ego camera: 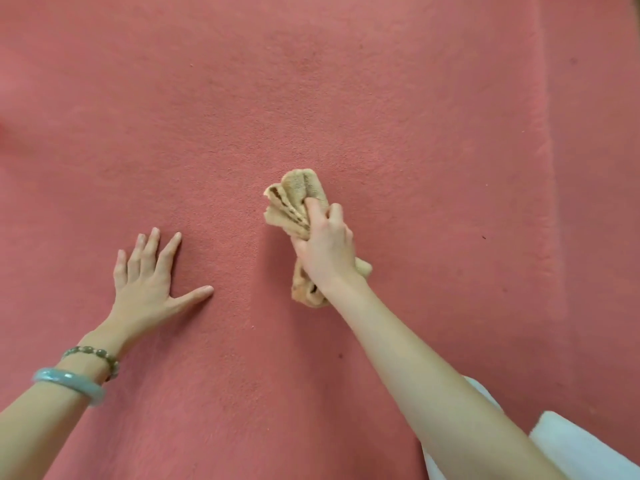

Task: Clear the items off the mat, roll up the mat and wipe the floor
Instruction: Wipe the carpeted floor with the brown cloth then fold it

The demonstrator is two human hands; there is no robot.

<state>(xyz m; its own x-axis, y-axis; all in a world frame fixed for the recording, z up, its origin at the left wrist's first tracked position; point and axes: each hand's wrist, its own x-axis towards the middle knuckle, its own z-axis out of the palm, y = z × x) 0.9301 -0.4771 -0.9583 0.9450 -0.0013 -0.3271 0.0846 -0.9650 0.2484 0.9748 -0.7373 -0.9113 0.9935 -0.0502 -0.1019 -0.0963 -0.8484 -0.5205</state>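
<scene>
left hand — fingers spread flat on red surface | right hand — fingers clamped round tan cloth

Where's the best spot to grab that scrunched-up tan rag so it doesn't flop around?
Grab the tan rag around its bunched middle, coming from above, as the right hand does now. Its loose folds fan out at the far end and a tail sticks out by the wrist, so the middle probably gathers the most layers.
</scene>
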